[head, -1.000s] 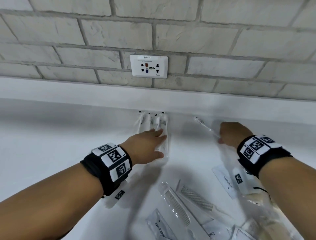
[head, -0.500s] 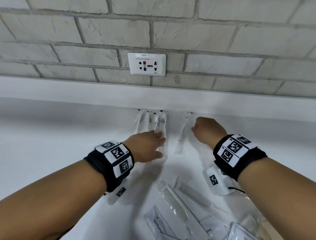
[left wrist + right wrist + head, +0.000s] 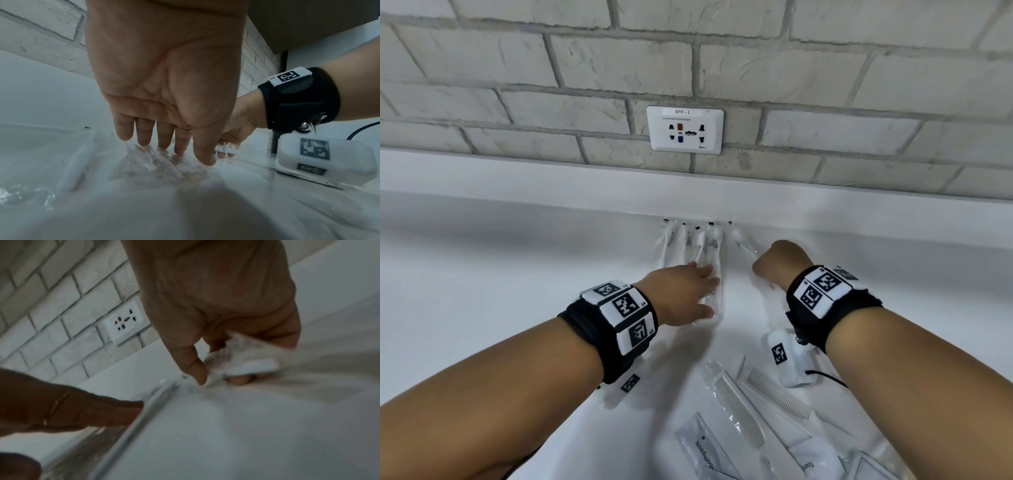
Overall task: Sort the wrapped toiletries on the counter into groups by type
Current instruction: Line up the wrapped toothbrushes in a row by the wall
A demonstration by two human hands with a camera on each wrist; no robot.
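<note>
A row of clear-wrapped toothbrushes (image 3: 685, 243) lies against the counter's back edge under the wall socket. My left hand (image 3: 709, 284) rests flat on their near ends, its straight fingers (image 3: 144, 138) pressing the wrappers (image 3: 152, 164). Just right of the row, my right hand (image 3: 774, 263) is curled in a fist around one more wrapped toothbrush (image 3: 741, 240). That brush's white bristled head (image 3: 226, 148) shows between the fingers, and thumb and fingers pinch its crinkled wrapper (image 3: 242, 363). The brush points diagonally toward the row's far end.
Wrapped combs (image 3: 739, 411) and toothpaste sachets (image 3: 698, 445) lie in a loose pile on the white counter (image 3: 482, 274) near me, at lower right. A raised white ledge and a brick wall with a socket (image 3: 685, 130) close off the back.
My right hand has travelled left with the wrapped toothbrush, from well right of the row to close beside it. The left hand has stayed on the row.
</note>
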